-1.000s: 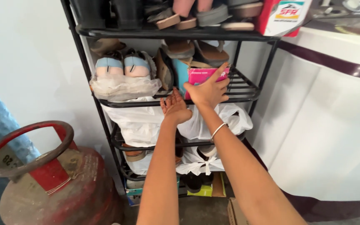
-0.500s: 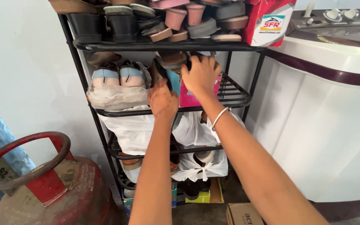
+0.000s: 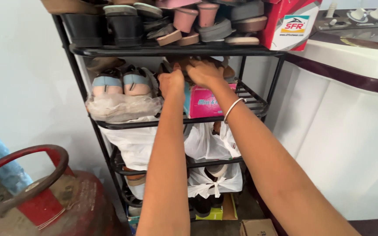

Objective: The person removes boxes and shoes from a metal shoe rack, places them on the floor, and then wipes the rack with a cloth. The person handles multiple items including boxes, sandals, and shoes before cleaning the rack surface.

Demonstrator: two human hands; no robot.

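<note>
A red gas cylinder (image 3: 36, 196) stands near left. Farther in, on the black shoe rack (image 3: 110, 124), both the left hand (image 3: 171, 81) and right hand (image 3: 204, 72) grasp brown sandals (image 3: 224, 70) lying atop a pink box (image 3: 206, 101)

Bare forearms, no sleeves; thin silver bangle (image 3: 234, 109) on right wrist.

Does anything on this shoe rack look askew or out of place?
Yes. Brown sandals are stacked on top of a pink box rather than on the shelf, where the left hand and right hand reach. On the top shelf the footwear is heaped unevenly, overlapping.
</note>
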